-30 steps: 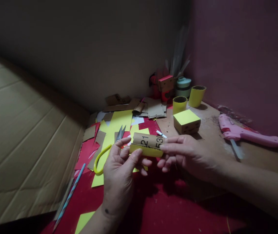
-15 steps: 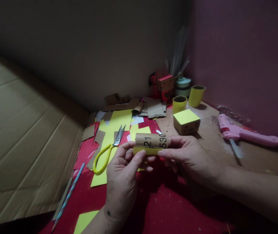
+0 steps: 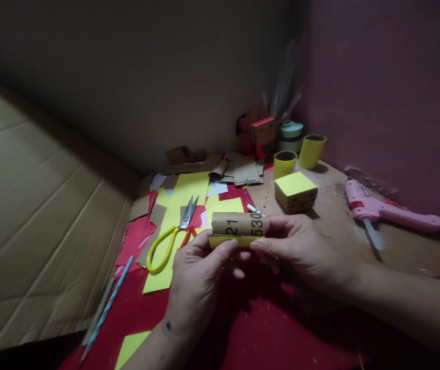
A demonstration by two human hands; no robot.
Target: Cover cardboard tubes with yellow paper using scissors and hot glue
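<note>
Between my hands is a brown cardboard tube (image 3: 239,224) printed with black digits, held level above the red table. A yellow paper strip (image 3: 217,241) runs along its near lower side. My left hand (image 3: 204,262) grips the left end, its thumb pressed on the yellow paper. At the right end, my right hand (image 3: 297,244) pinches the tube with thumb and index finger. Scissors (image 3: 184,226) with a yellow and a red handle lie just left of my left hand, blades parted, on yellow paper (image 3: 154,280).
A pink glue gun (image 3: 393,211) lies on the brown board (image 3: 335,195) at right. Nearby stand a yellow-topped cardboard box (image 3: 295,192) and two yellow tubes (image 3: 312,152). Cardboard scraps (image 3: 245,172) pile up at the back. A striped pencil (image 3: 108,306) lies beside the large cardboard sheet (image 3: 50,231).
My left thumb has slid slightly right along the yellow strip, and the left fingers have shifted lower. The tube has moved a little left, and the scissors' red handle now shows.
</note>
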